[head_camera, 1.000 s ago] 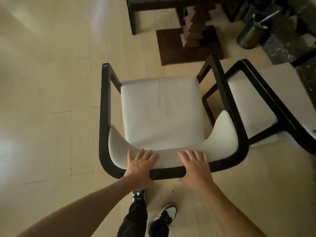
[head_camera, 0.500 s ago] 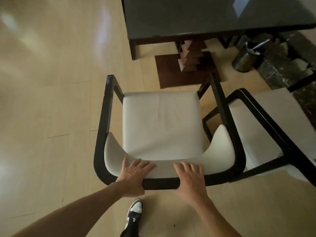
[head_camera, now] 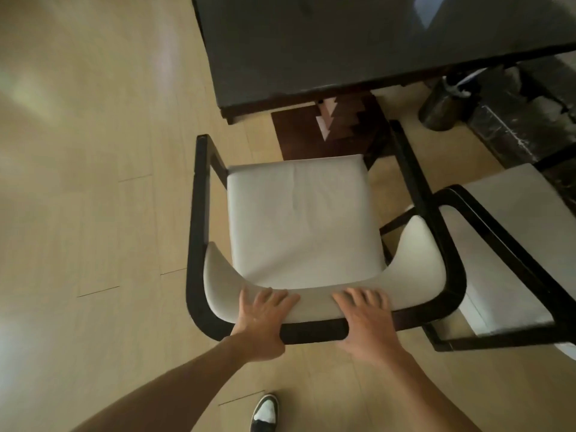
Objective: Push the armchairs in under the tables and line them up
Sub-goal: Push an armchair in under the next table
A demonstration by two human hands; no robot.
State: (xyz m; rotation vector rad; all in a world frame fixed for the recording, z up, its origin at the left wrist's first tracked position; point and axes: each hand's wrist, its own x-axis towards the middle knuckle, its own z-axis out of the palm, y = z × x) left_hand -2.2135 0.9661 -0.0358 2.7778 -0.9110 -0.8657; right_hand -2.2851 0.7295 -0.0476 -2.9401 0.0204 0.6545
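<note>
- Armchair with a black wooden frame and pale upholstered seat and back (head_camera: 299,222) stands on the light wood floor (head_camera: 93,213), its front edge just short of the near edge of the dark glossy table (head_camera: 343,42); none of the seat is under the top yet, as far as I can tell.
- My left hand (head_camera: 261,322) grips the top of the backrest, fingers draped over the pale pad and thumb tucked beneath the black rail; my right hand (head_camera: 364,322) rests on the same rail, fingers spread over the pad, and I cannot tell where its thumb is.
- Risk: the chair's right armrest lies just beside, perhaps touching, the black frame of the second pale armchair (head_camera: 514,244); a push that drifts right could scrape or lock the two frames.
- Risk: the stepped dark brown pedestal base (head_camera: 336,129) lies straight ahead of the seat, so I judge the front legs could strike it before the chair is fully in.
- Risk: the armrest tips might catch the table's edge if they stand too high; I cannot judge the clearance.
- Heading: the seat opens toward the table, the backrest toward me; its front-to-back axis runs roughly square to the table's near edge, skewed slightly.
</note>
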